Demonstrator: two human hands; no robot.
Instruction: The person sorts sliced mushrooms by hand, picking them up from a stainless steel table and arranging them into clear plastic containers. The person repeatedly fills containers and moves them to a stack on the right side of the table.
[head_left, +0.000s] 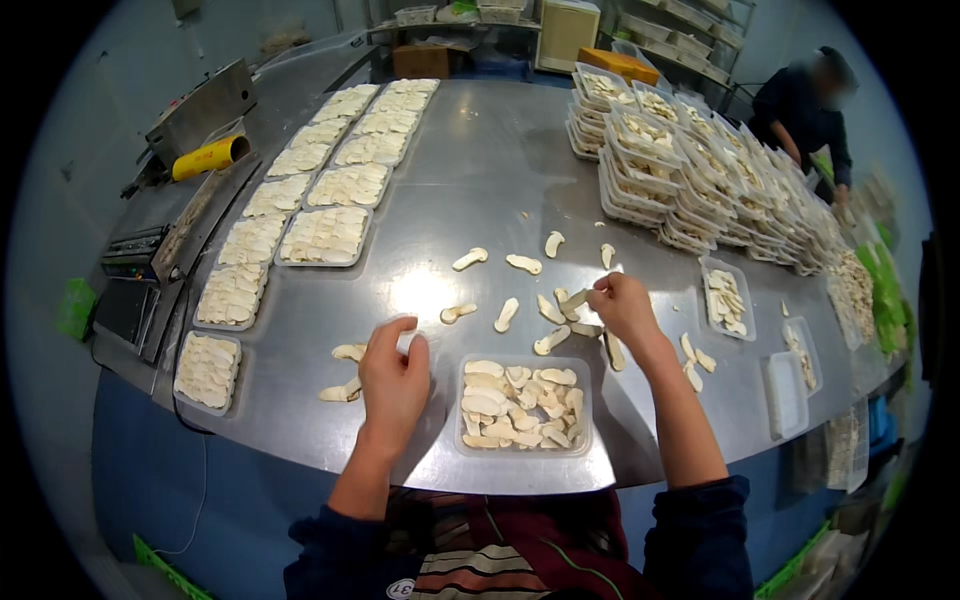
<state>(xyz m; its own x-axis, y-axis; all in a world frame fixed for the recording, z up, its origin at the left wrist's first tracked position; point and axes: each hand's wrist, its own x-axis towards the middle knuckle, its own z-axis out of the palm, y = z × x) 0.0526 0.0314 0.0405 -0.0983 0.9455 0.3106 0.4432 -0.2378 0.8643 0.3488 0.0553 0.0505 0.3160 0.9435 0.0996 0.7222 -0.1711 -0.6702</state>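
Observation:
My right hand (624, 304) pinches a mushroom slice (575, 301) over a loose cluster on the steel table (480, 150). Under and beside it lie more slices, among them a pale mushroom slice (552, 340). My left hand (394, 379) hovers with thumb and fingers apart, and I see nothing held in it. Partly behind that hand, a few mushroom slices (339, 393) rest on the metal. Between my forearms, close to the front edge, stands a clear plastic tray (459, 442) of loosely spread mushroom slices (525, 401).
Two rows of filled trays (349, 185) run along the left. Stacked trays of slices (645, 161) rise at the back right, near a person (802, 112). A part-filled tray (726, 300) and a white tray (787, 394) sit at right. Machinery (135, 255) borders the left side.

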